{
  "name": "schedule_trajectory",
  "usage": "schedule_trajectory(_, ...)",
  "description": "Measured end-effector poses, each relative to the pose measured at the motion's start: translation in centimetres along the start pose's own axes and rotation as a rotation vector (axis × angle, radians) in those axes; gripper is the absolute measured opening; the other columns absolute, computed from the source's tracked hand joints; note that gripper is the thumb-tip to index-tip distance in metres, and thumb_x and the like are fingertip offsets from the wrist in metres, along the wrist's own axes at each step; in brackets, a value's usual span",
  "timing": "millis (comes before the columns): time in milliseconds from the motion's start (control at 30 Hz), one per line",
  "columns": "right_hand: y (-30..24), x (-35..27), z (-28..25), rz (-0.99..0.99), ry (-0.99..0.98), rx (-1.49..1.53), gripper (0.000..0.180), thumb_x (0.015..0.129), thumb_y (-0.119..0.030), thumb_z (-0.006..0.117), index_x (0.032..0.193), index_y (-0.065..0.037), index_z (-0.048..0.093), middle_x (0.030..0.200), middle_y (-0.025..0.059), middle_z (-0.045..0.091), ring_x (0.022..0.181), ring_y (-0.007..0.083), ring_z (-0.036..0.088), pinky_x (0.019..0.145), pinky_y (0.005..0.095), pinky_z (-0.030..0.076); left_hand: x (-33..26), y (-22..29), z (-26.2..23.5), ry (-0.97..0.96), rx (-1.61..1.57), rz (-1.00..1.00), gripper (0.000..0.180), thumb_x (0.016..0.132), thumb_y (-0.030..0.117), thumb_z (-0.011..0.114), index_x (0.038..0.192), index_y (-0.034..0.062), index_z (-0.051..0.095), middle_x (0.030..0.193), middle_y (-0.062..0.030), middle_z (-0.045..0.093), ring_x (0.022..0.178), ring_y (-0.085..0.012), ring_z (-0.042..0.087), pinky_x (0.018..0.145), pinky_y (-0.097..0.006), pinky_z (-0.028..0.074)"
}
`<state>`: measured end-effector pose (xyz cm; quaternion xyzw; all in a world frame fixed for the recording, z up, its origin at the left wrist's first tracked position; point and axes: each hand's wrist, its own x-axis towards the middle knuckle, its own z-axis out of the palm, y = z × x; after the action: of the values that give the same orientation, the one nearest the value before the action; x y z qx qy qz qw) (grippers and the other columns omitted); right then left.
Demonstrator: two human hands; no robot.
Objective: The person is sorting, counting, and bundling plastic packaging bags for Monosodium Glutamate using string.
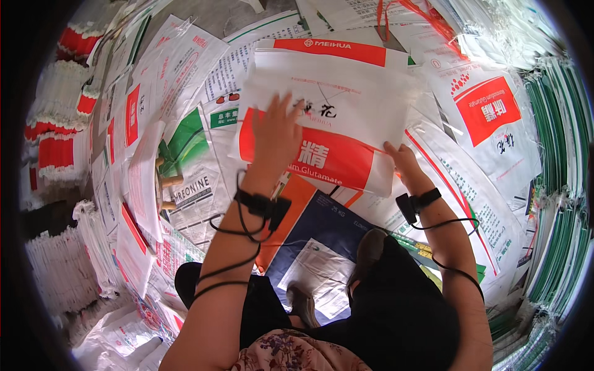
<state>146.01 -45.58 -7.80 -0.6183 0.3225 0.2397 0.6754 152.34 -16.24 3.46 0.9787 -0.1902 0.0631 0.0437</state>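
Note:
A folded white-and-red woven sack (365,102) is spread out in front of me, above other flat sacks. My left hand (278,139) lies over its left part with the fingers spread, slightly blurred. At the sack's lower right corner, my right hand (405,162) pinches the edge, thumb on top and the other fingers partly hidden behind it. Each wrist carries a small strapped-on black device with a dark cable along the forearm.
Tall stacks of folded sacks rise on the left (65,142) and on the right (560,130). Flat printed sacks overlap on the floor, including a navy-and-orange sack (291,232) near my shoes (370,248). A red strap (436,28) lies at the far right. Wooden ends (170,181) stick out at left.

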Motion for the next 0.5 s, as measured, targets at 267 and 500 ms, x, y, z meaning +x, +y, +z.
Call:
schedule_trajectory(267, 1.9, 1.8, -1.2, -0.126, 0.062, -0.043, 0.043, 0.089, -0.028, 0.058, 0.116, 0.005, 0.056, 0.105, 0.0141, 0.064, 0.093, 0.021, 0.062, 0.079, 0.0318, 0.049, -8.3, 0.7, 8.6, -0.26, -0.144, -0.106, 0.06, 0.089, 0.038, 0.054, 0.143, 0.0226, 0.033, 0.152, -0.0122, 0.022, 0.14, -0.0346, 0.019, 0.106, -0.065, 0.015)
schedule_trajectory(500, 1.1, 1.8, -0.5, -0.266, 0.139, -0.213, 0.045, 0.089, -0.03, 0.058, 0.115, 0.006, 0.056, 0.105, 0.0152, 0.064, 0.095, 0.021, 0.061, 0.082, 0.0327, 0.048, -8.4, 0.6, 8.9, -0.218, -0.177, -0.156, 0.059, 0.091, 0.041, 0.05, 0.144, 0.0235, 0.032, 0.152, -0.0133, 0.021, 0.14, -0.0343, 0.018, 0.106, -0.065, 0.013)
